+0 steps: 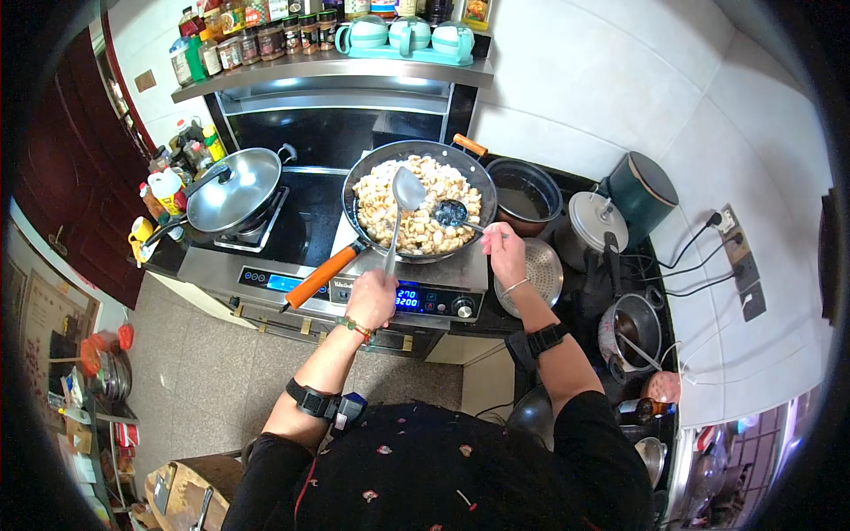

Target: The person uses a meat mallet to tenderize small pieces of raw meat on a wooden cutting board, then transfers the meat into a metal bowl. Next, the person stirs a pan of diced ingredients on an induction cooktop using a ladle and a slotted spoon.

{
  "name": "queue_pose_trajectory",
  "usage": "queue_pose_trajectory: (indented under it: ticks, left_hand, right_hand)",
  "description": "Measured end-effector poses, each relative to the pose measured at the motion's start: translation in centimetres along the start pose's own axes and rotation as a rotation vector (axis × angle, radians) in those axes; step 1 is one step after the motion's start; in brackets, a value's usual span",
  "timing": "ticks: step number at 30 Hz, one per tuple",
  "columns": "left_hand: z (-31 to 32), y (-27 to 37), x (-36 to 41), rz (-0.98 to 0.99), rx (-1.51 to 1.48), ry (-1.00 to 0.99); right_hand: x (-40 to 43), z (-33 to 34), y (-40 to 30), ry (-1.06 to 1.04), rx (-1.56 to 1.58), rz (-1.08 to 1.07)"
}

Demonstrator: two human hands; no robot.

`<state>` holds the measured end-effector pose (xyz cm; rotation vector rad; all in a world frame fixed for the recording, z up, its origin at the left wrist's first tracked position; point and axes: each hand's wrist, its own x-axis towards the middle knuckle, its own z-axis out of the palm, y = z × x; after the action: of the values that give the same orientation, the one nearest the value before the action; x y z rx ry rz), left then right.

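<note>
A large dark wok [352, 206] filled with pale, chopped food pieces [431, 232] sits on an induction cooktop [475, 282] with a lit display. My left hand [372, 299] is closed around the handle of a metal wok spatula [408, 189], whose head lies over the food. In my right hand [503, 251] is the thin handle of a small round ladle [450, 213], its dark bowl down among the pieces. The wok's orange wooden handle [325, 275] points toward the lower left, beside my left hand, untouched.
A lidded pan [236, 189] stands on the left burner. Right of the wok are a dark pot [524, 192], a perforated metal strainer [541, 275], a pressure cooker [594, 222] and a saucepan [629, 328]. Power cords [684, 269] run to wall sockets. A shelf [332, 66] with jars hangs above.
</note>
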<state>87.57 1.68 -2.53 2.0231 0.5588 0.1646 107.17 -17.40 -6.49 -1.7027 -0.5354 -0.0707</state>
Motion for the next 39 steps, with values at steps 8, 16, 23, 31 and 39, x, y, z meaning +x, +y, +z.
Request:
queue_pose_trajectory:
  ticks: [8, 16, 23, 31, 39]
  left_hand:
    - [0.0, 0.1, 0.0, -0.032, 0.007, -0.001]
    - [-0.4, 0.5, -0.3, -0.068, -0.025, -0.019]
    - [-0.8, 0.6, -0.5, -0.074, -0.099, -0.037]
    - [-1.0, 0.0, -0.1, -0.089, -0.151, -0.058]
    - [-1.0, 0.1, -0.2, -0.086, -0.166, -0.055]
  right_hand:
    - [0.2, -0.1, 0.9, 0.0, -0.002, 0.009]
    - [0.4, -0.4, 1.0, 0.058, 0.2, 0.074]
    - [0.9, -1.4, 0.0, 0.06, 0.25, 0.03]
    - [2.3, -2.6, -0.3, 0.088, 0.263, 0.031]
    - [4.8, -5.6, -1.7, 0.145, 0.275, -0.018]
